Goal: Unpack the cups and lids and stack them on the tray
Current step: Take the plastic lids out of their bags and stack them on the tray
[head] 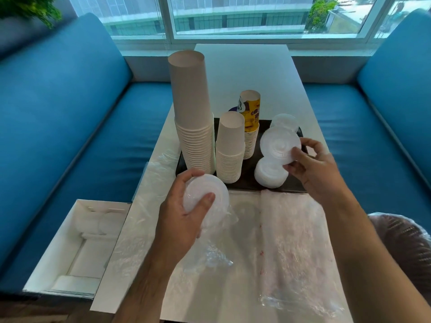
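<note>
Crumpled clear plastic wrapping [296, 248] lies spread over the near end of the long white table [242, 66], closest to the person. Above it, the left hand [184, 213] grips a small stack of translucent white plastic lids [206, 197], thumb across the top and fingers curled round the far edge; some loose film hangs from beneath that stack. The right hand [312, 166] pinches a single translucent round lid [279, 145] by its near edge, holding it tilted above the black rectangular tray [247, 180]. Directly under that lid, a low pile of white lids [270, 176] sits on the tray's near right corner, and another lid pile [285, 121] stands further back on the right. On the tray's left side stands a very tall stack of plain white paper cups [193, 113], upside down, with a shorter white cup stack [231, 148] just beside it. Behind those is a stack topped by a yellow printed paper cup [250, 115]. An open white cardboard box [77, 248] rests on the blue bench seat [58, 141] to the left of the table.
</note>
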